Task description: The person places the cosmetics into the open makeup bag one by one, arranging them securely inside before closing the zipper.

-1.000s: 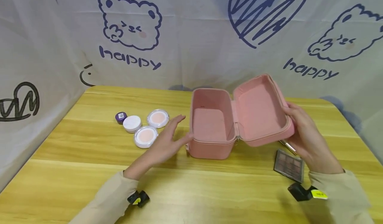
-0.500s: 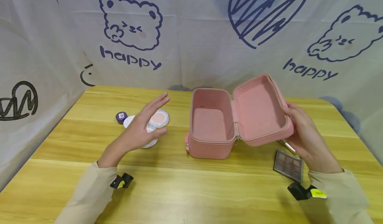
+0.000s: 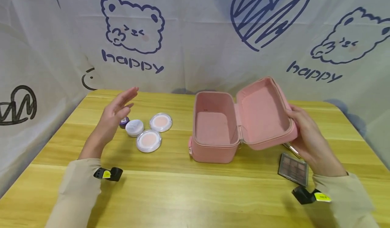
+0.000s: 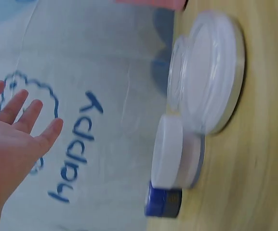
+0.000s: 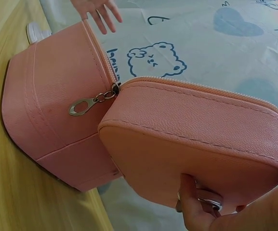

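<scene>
A pink cosmetic case [image 3: 216, 153] stands with its lid [image 3: 263, 114] swung out to the right; its inside shows bare. My right hand [image 3: 309, 140] grips the lid's outer edge, thumb on the rim; in the right wrist view, fingers lie against the lid's outside. My left hand [image 3: 106, 121] is raised, fingers extended and holding nothing, beside a small purple jar [image 3: 124, 122] that it partly covers in the head view. Right of that jar are a white round jar [image 3: 134, 128] and two clear-lidded powder compacts, one nearer [image 3: 148, 141] and one farther [image 3: 160, 122].
An eyeshadow palette [image 3: 293, 169] lies on the wooden table [image 3: 182, 197] near my right wrist. Beside it is a slim shiny tube [image 3: 290, 149], partly hidden by my right hand. A white printed cloth [image 3: 195, 45] hangs behind the table.
My left hand has moved left, away from the case's left side and across the compacts, to the purple jar. My right hand keeps hold of the lid, which stays about where it was.
</scene>
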The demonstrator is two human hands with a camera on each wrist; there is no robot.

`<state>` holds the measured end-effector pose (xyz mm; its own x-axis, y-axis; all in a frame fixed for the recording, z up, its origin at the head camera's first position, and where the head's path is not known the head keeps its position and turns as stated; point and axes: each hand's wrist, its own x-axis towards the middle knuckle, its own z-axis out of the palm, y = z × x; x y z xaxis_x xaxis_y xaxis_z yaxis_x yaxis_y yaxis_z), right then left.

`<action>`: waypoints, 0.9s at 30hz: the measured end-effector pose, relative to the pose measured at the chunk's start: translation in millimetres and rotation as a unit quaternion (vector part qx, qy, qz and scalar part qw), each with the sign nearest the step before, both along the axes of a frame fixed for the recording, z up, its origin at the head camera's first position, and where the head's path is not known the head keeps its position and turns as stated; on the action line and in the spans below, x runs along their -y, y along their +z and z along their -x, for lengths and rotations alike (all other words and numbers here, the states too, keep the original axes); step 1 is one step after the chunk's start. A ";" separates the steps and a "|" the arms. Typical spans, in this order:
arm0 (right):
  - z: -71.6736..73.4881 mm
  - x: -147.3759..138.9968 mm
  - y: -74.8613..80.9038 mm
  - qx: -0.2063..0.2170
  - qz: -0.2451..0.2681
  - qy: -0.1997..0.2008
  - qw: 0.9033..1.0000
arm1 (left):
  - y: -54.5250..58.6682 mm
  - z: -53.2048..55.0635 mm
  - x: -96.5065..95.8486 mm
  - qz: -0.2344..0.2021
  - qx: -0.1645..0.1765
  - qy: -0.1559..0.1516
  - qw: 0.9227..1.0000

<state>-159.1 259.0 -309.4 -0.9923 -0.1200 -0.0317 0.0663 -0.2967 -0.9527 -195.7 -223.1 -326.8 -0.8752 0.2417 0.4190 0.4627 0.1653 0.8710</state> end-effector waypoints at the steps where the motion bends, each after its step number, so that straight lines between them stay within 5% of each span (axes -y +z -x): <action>1: -0.1 0.3 0.0 0.000 -0.003 -0.001 1.000 | -0.2 0.4 3.6 -0.016 0.007 0.002 1.000; 11: -1.1 3.8 -0.6 -0.001 -0.011 -0.003 1.000 | -6.1 7.4 27.0 -0.076 0.034 -0.001 0.997; 22: -1.4 0.5 -0.8 -0.010 -0.011 0.006 1.000 | -17.4 21.3 43.3 -0.089 0.083 0.005 0.993; 27: -1.4 1.6 0.2 -0.009 -0.004 0.008 1.000 | -23.0 26.6 53.3 -0.061 0.092 0.014 0.994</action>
